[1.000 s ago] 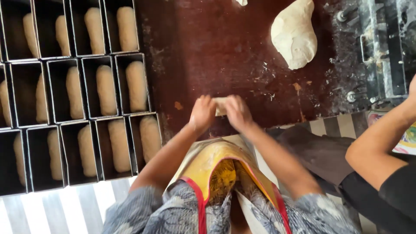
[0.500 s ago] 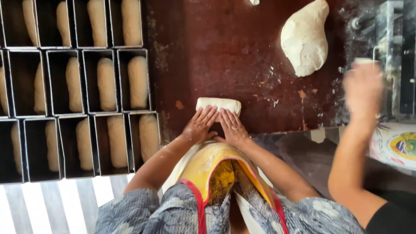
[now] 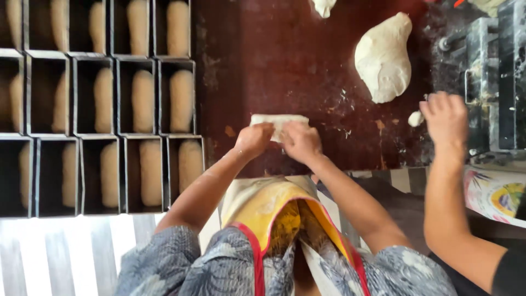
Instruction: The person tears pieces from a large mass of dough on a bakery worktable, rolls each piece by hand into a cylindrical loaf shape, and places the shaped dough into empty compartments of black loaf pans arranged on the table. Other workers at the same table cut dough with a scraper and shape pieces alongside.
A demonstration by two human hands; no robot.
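Observation:
A flat pale piece of dough lies on the dark brown table near its front edge. My left hand grips its near left edge, fingers curled over it. My right hand presses on its near right edge beside the left. Both hands touch each other at the dough. A yellow apron with red trim hangs below my arms.
Rows of black loaf tins holding dough logs fill the left. A large dough lump sits at the far right of the table, a small bit below it. Another person's hand reaches near a black machine.
The dough piece has come into view and my hands now curl over its near edge. The other person's hand has moved left toward the small dough bit.

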